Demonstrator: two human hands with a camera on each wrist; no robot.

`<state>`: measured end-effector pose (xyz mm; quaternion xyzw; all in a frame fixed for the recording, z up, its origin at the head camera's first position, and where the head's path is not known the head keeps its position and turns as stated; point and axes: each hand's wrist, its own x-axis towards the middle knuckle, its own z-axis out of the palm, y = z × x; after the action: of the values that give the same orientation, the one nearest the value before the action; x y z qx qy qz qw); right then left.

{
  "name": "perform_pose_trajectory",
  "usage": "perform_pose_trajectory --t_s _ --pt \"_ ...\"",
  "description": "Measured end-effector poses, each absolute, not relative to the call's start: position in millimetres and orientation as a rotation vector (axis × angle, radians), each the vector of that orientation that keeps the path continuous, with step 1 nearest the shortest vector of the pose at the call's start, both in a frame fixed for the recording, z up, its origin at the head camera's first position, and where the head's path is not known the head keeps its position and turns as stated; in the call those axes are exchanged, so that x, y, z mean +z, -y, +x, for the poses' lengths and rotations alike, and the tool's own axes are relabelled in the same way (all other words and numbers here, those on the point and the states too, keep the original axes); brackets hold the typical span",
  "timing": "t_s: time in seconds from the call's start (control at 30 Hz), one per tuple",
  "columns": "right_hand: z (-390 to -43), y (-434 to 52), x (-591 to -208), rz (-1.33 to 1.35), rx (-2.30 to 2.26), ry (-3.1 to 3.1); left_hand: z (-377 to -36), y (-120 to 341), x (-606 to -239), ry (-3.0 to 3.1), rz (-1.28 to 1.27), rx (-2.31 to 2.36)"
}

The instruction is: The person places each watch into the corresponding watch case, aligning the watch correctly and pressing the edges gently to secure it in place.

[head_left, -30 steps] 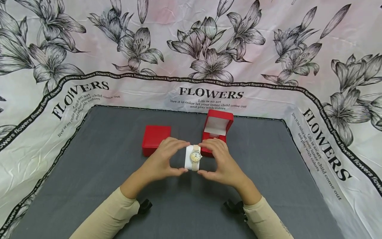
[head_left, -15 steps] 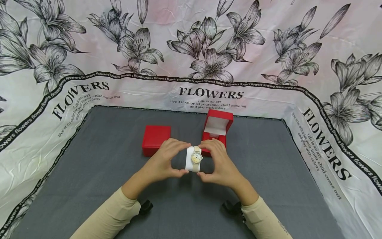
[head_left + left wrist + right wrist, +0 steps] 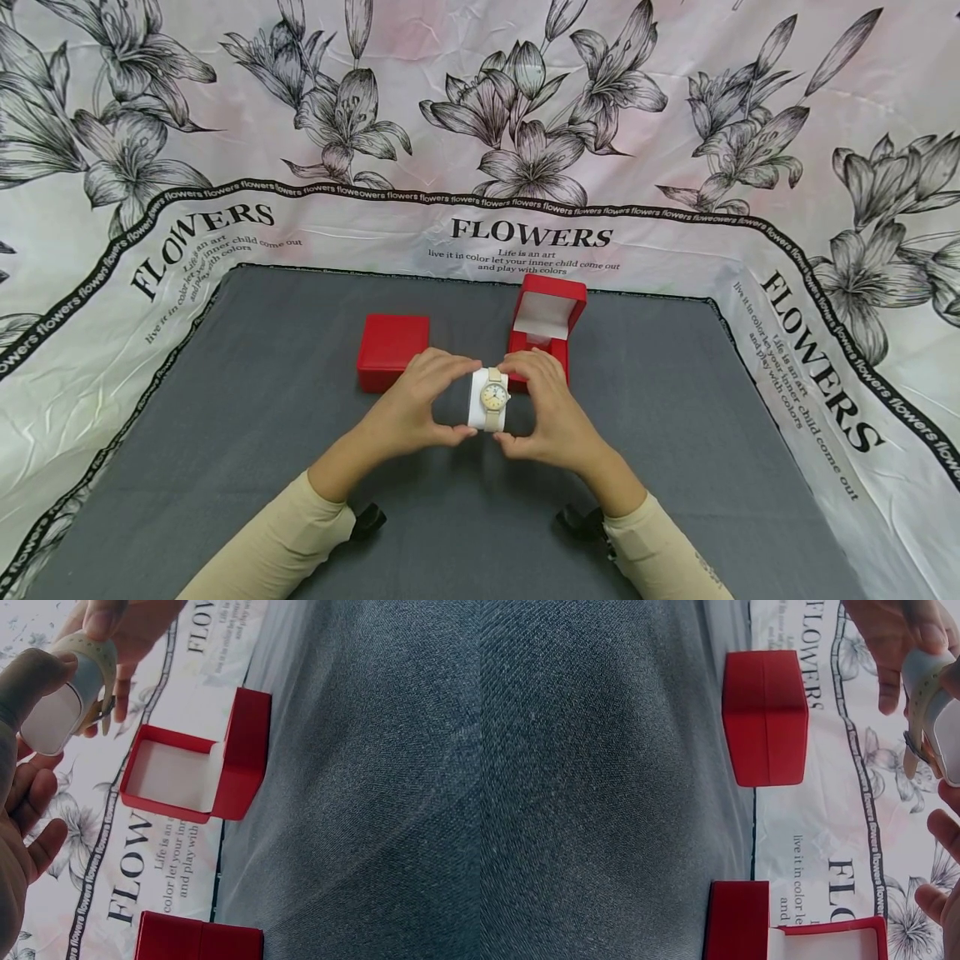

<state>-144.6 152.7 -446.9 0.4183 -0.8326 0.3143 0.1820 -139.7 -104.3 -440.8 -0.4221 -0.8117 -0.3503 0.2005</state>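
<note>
Two hands, our left hand (image 3: pixel 408 408) and right hand (image 3: pixel 551 408), are pinching a white cushion (image 3: pixel 477 400) wearing a watch (image 3: pixel 492 397), above the grey bench (image 3: pixel 225 433), near two red boxes.

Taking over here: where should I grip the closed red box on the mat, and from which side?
Grip the closed red box across its two flat side walls, coming down from above. It lies flat on the grey mat with its lid shut and open mat on its left. The left hand is nearest, but it and the right hand hold the watch on its white pillow.
</note>
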Motion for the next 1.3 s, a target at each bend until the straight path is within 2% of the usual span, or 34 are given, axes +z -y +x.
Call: perform_pose_trajectory --t_s 0.97,1.3 --pt "-132 -155 -444 1.195 0.949 2.444 -135 107 -448 2.328 -1.126 -1.047" --pt "-137 -151 -437 1.143 0.876 2.421 -139 113 -439 2.42 -1.154 -1.077"
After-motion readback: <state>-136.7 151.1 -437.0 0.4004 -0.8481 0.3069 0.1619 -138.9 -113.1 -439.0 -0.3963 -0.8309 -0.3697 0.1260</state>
